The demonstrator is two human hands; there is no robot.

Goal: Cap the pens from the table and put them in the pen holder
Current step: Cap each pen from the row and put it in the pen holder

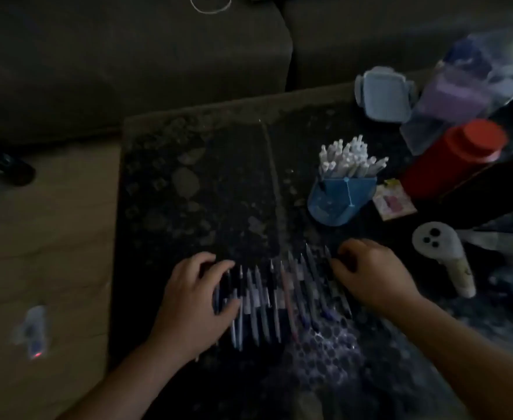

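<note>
A row of slim uncapped pens point(279, 298), mostly pale and dark barrels with one reddish one, lies side by side on the dark speckled tabletop point(206, 183), tips pointing away from the person. The left hand point(194, 301) rests palm down on the left end of the row; its fingers point(218, 265) are curled and slightly spread, tips touching the outermost pens, and the thumb presses on the barrels nearer the person. Whether they pinch any single pen cannot be told in the dim, blurred picture. The right hand point(373, 274) sits at the right end of the row, its fingers point(340, 265) bent inward with the tips against the last pens; they look loosely apart, not clamped on anything that can be made out.

Beyond the row and to its right stands a blue plastic pen holder point(340, 198), tilted, full of white-capped pens point(349, 159). Right of the holder lies a small pale pink card point(396, 201); further right stands a red cylindrical container with a red lid point(455, 156). Behind the holder sits a pale blue lidded box point(385, 95). A white handheld controller point(443, 253) lies right of the right hand.
</note>
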